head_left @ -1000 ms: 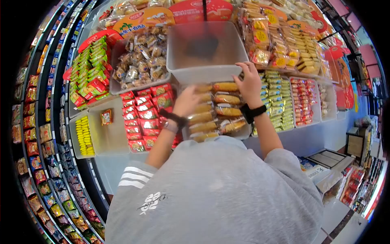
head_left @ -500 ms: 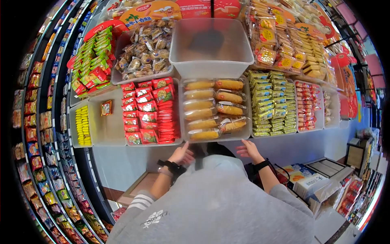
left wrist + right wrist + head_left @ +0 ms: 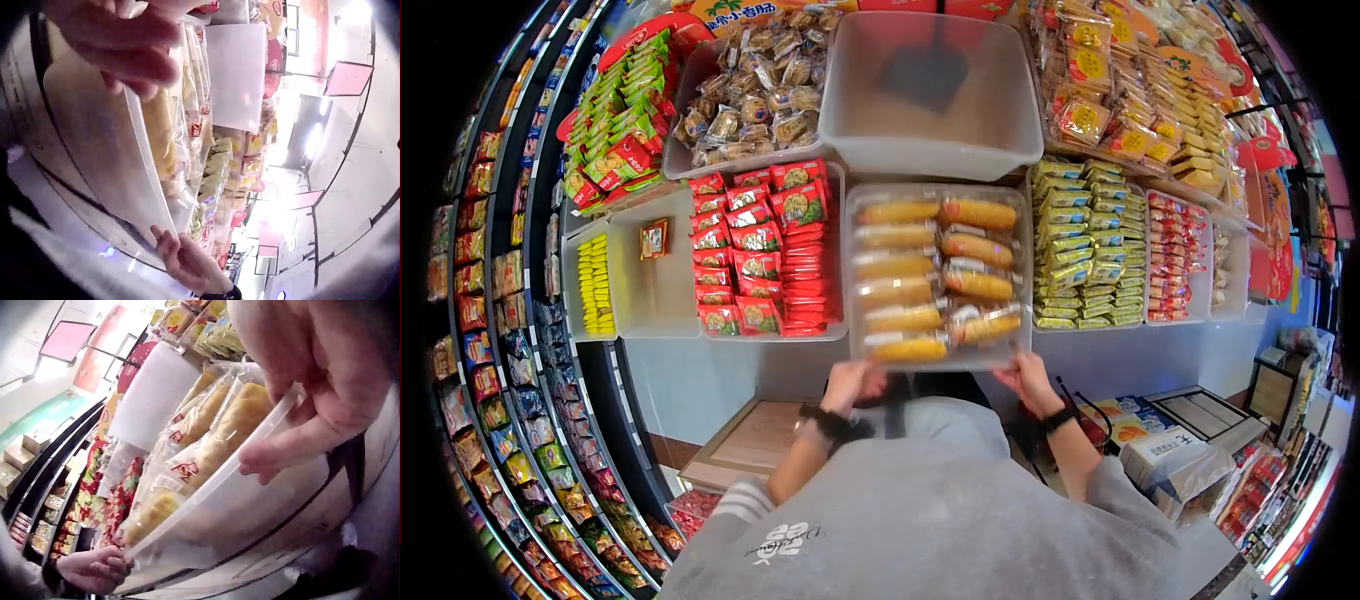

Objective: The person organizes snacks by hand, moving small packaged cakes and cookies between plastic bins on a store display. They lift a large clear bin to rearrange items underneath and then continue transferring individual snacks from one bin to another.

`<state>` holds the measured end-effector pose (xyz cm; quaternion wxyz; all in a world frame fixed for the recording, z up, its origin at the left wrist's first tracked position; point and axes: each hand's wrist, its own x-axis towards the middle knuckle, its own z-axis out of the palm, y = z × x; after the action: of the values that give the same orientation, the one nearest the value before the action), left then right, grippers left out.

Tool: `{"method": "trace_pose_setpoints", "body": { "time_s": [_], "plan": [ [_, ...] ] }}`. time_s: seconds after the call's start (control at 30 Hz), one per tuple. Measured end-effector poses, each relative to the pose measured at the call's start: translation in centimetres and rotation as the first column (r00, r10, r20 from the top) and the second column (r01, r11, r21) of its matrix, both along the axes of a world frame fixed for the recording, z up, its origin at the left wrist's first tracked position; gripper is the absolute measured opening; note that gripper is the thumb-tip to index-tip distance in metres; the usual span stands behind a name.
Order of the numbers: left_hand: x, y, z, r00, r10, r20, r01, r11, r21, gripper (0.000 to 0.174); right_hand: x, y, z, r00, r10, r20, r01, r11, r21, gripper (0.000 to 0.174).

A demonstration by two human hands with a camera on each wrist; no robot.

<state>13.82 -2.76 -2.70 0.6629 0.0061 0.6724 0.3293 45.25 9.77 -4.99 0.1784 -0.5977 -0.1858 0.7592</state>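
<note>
A translucent plastic bin (image 3: 860, 355) holds two columns of long bread rolls (image 3: 895, 290) in clear wrappers. Its front edge juts out toward the body, past the bins on either side. My left hand (image 3: 855, 385) grips the front rim near the left corner. At the right corner, my right hand (image 3: 1028, 383) pinches the same rim. In the right wrist view, the thumb and fingers of the right hand (image 3: 319, 387) are on both sides of the rim. The left wrist view shows the fingers of the left hand (image 3: 125, 50) curled over it.
Red packets fill the left neighbouring bin (image 3: 837, 300); green-yellow packets (image 3: 1090, 245) are on the right. Behind stands a large translucent tub (image 3: 930, 150). Snack shelves (image 3: 520, 330) run along the left, and cartons (image 3: 1175, 455) stand low at the right.
Both hands left the bread rolls and the tub behind, came down before the front edge, then took hold of its rim. The bin has shifted toward the body.
</note>
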Motion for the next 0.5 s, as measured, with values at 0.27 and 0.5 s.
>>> {"method": "trace_pose_setpoints", "body": {
  "time_s": [0.27, 0.5],
  "plan": [
    [0.7, -3.9, -1.0, 0.972, -0.004, 0.237, 0.026, 0.995, -0.091, 0.028, 1.6, -3.7, 0.7, 1.0, 0.003, -0.025, -0.006, 0.993, -0.122, 0.037],
    [0.6, 1.1, -1.7, 0.946, 0.26, 0.195, -0.291, 0.945, 0.148, 0.021, -2.6, 0.8, -1.5, 0.995, -0.101, -0.025, 0.102, 0.994, 0.044, 0.024]
  ]
}}
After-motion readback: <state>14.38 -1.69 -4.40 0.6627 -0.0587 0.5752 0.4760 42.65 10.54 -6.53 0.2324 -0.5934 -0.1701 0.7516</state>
